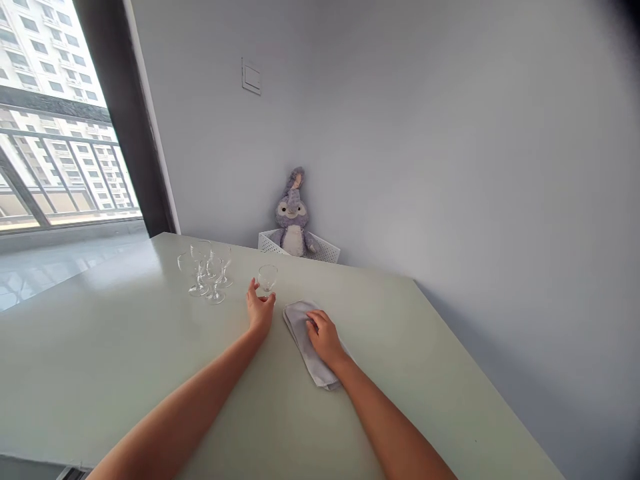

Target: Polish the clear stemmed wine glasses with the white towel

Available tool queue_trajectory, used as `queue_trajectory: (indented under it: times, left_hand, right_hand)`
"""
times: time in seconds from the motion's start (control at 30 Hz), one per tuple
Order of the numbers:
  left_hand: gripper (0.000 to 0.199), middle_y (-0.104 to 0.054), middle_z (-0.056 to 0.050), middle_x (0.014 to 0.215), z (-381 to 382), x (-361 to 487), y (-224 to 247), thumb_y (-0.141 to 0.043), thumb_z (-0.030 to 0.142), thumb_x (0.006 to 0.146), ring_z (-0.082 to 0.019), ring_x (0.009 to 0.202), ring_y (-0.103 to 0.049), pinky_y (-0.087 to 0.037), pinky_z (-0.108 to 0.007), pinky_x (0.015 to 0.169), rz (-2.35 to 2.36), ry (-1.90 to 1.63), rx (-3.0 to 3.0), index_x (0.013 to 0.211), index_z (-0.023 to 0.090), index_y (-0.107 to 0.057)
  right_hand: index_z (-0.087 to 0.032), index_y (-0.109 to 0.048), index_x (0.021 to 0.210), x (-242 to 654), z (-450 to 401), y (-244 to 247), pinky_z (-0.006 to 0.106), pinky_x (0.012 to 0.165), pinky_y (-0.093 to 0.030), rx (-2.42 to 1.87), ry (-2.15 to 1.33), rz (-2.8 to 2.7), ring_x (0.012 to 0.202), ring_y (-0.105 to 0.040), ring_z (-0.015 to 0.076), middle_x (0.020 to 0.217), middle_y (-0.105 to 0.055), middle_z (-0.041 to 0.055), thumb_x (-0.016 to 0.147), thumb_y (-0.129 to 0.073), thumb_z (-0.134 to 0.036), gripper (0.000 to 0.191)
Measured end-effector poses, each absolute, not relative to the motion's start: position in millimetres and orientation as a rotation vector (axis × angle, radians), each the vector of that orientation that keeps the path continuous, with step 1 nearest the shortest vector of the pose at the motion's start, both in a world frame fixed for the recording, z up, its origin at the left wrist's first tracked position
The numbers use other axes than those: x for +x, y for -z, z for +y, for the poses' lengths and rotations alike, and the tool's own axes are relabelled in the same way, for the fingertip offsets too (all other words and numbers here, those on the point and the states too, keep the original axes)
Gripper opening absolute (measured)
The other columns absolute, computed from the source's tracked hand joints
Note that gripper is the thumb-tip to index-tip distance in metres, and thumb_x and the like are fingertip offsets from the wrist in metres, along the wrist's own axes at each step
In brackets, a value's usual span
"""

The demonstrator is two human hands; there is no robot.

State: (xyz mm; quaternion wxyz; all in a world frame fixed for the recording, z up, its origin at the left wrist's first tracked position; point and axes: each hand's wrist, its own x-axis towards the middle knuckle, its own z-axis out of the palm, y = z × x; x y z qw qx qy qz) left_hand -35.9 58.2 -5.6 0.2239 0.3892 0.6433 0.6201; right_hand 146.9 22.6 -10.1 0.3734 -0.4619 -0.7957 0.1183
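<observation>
On the table [280, 427], a glass [267, 277] is held low by the curled left hand [261, 310]; rightward, a cloth [306, 343] slanting near-right is touched by the half-open right hand [325, 339].

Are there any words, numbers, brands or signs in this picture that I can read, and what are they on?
None that can be read. No lettering shows on the cloth, the glass by the left hand, the plush toy or the wall switch.
</observation>
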Motion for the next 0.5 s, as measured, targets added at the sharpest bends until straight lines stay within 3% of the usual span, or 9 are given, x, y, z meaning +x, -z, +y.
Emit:
queue_trajectory:
  times: [0.17, 0.27, 0.37, 0.5]
  left_hand:
    - [0.077, -0.040, -0.009, 0.130, 57.5, -41.6, 3.8, -0.061, 0.041, 0.071, -0.006, 0.060, -0.054, -0.042, -0.020, 0.048, 1.452, -1.693, 1.085, 0.134, 0.035, -0.017]
    - [0.073, -0.047, -0.011, 0.121, 59.4, -41.7, 0.5, -0.059, 0.045, 0.072, -0.006, 0.055, -0.056, -0.040, -0.018, 0.043, 1.298, -1.659, 1.091, 0.133, 0.031, -0.021]
    - [0.063, -0.053, -0.008, 0.107, 60.4, -39.6, -1.4, -0.056, 0.047, 0.073, -0.008, 0.058, -0.059, -0.045, -0.021, 0.049, 1.186, -1.610, 1.091, 0.126, 0.026, -0.031]
    - [0.061, -0.054, -0.004, 0.098, 55.4, -32.9, -1.4, -0.058, 0.044, 0.072, -0.013, 0.074, -0.062, -0.049, -0.028, 0.070, 1.093, -1.603, 1.171, 0.124, 0.025, -0.033]
  right_hand:
    - [-0.020, -0.061, 0.102, 151.0, 3.9, 1.0, 0.038, 0.083, -0.042, -1.272, -0.099, -2.246, 0.095, -0.050, 0.0231, 0.102, -0.058, 0.0085, 0.082, -0.049, -0.033, 0.026]
    - [-0.021, -0.059, 0.105, 147.3, -0.6, -2.4, 0.040, 0.077, -0.043, -1.344, -0.012, -2.362, 0.094, -0.048, 0.0270, 0.105, -0.056, 0.0100, 0.074, -0.059, -0.044, 0.039]
    - [-0.021, -0.060, 0.102, 145.6, 1.5, 0.6, 0.036, 0.078, -0.042, -1.332, -0.075, -2.352, 0.092, -0.049, 0.0242, 0.102, -0.056, 0.0092, 0.078, -0.055, -0.034, 0.028]
    - [-0.020, -0.064, 0.085, 151.4, 15.1, 7.5, 0.031, 0.074, -0.041, -1.241, -0.381, -2.105, 0.080, -0.052, 0.0188, 0.085, -0.059, 0.0055, 0.082, -0.044, -0.024, 0.020]
